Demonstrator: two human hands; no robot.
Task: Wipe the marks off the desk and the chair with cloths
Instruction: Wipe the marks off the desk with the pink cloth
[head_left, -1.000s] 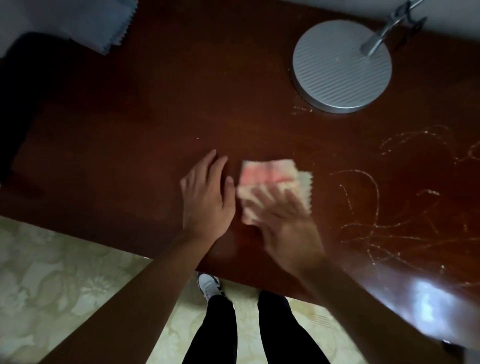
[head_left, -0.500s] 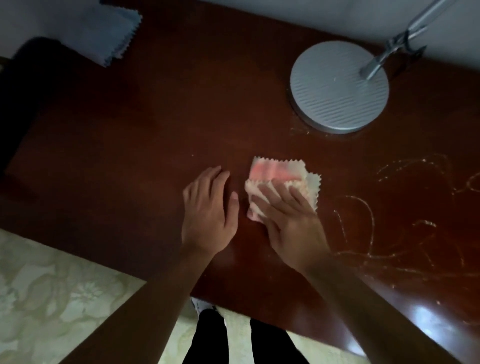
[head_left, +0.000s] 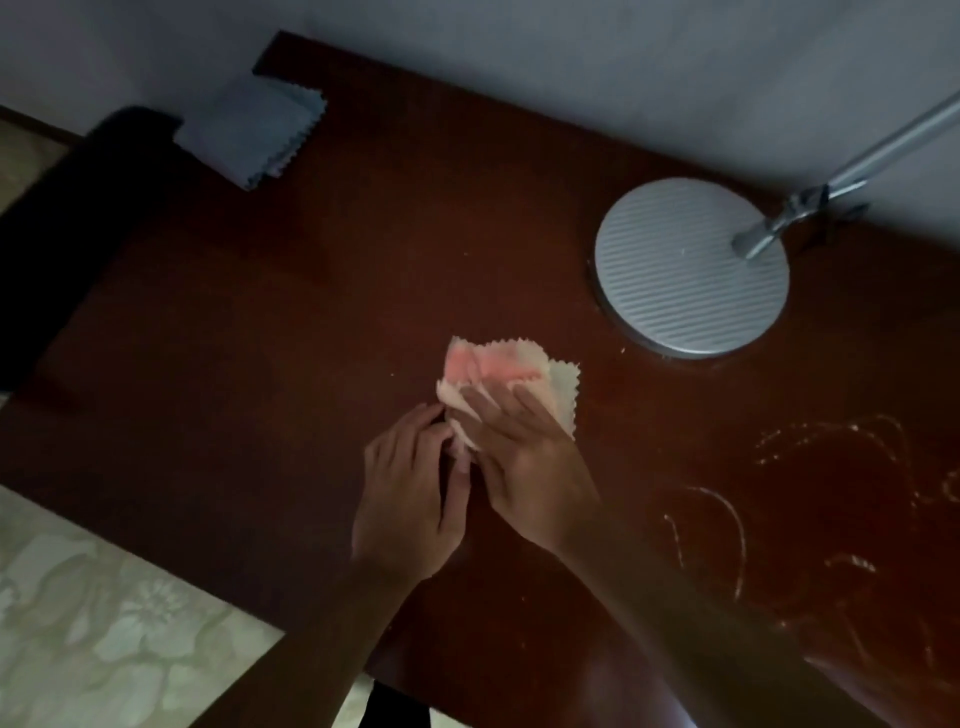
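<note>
A folded cream cloth (head_left: 511, 364) with a pink stain lies near the middle of the dark red-brown desk (head_left: 260, 322). My right hand (head_left: 524, 467) lies flat on the cloth's near part, fingers spread over it. My left hand (head_left: 415, 499) is beside it on the left, its fingertips curled onto the cloth's left edge. Pale scribbled marks (head_left: 727, 519) cover the desk to the right of my hands. A folded blue-grey cloth (head_left: 254, 132) lies at the desk's far left corner. A dark chair (head_left: 62, 208) stands off the desk's left end.
A round ribbed silver lamp base (head_left: 685, 270) stands at the back right, its metal arm (head_left: 872, 156) slanting up to the right. A grey wall runs behind the desk. Pale floral floor (head_left: 104, 623) shows below the desk's near edge.
My left hand has moved from lying flat on the desk to touching the cloth's left edge, fingers curled. The cloth looks more bunched. My head has lifted, showing more wall.
</note>
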